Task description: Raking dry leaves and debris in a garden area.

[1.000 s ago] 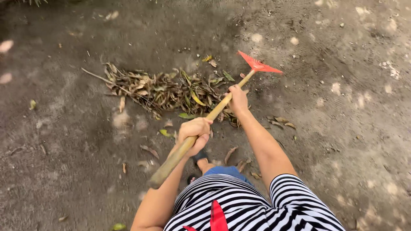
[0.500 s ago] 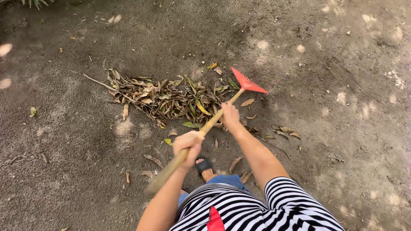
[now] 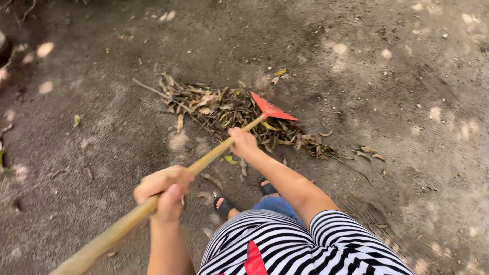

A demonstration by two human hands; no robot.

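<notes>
I hold a rake with a long wooden handle (image 3: 209, 158) and a red fan-shaped head (image 3: 271, 108). My left hand (image 3: 164, 191) grips the handle near its upper end. My right hand (image 3: 243, 143) grips it lower down, close to the head. The red head rests at the right side of a pile of dry brown leaves and twigs (image 3: 219, 108) on the bare dirt ground. More leaves (image 3: 310, 142) trail off to the right of the head.
Packed grey dirt (image 3: 397, 81) lies all around, dotted with small stones and a few stray leaves (image 3: 77, 119). My feet in dark sandals (image 3: 224, 206) stand just below the pile. My striped shirt fills the bottom edge.
The rake head has been drawn in toward me and to the left, into the leaf pile. Both hands have pulled back along with the handle.
</notes>
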